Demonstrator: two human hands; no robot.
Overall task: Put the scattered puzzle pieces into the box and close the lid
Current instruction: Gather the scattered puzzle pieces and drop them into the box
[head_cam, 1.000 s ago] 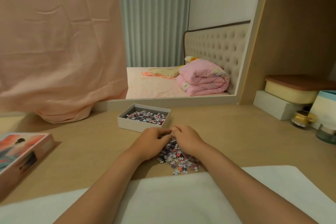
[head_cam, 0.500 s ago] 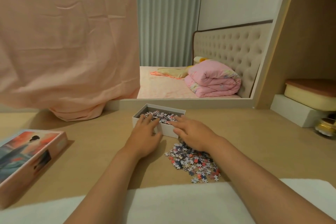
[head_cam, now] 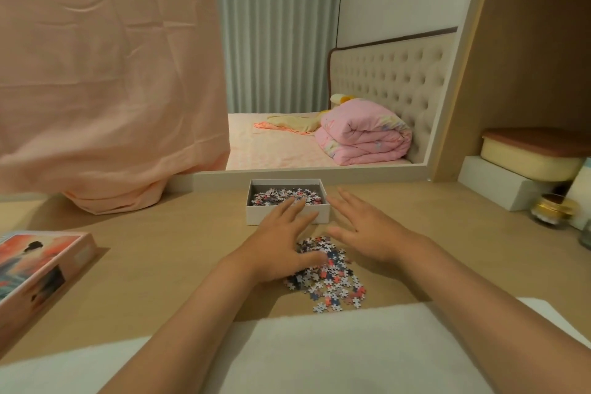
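A small white box stands open on the wooden desk, with several puzzle pieces inside. A loose heap of puzzle pieces lies just in front of it. My left hand is spread flat, fingertips over the box's near rim and thumb on the heap's left edge. To the right of the box, my right hand hovers with straight fingers just behind the heap. Neither hand holds anything. The box lid, printed with a picture, lies at the desk's left edge.
A pink cloth hangs over the desk's back left. Stacked white and cream containers and small jars crowd the right side. A white pad covers the near edge. A mirror behind shows a bed.
Both hands carried pieces from the heap to the box, released them, and have now drawn back toward the heap with fingers spread. The camera has tilted slightly.
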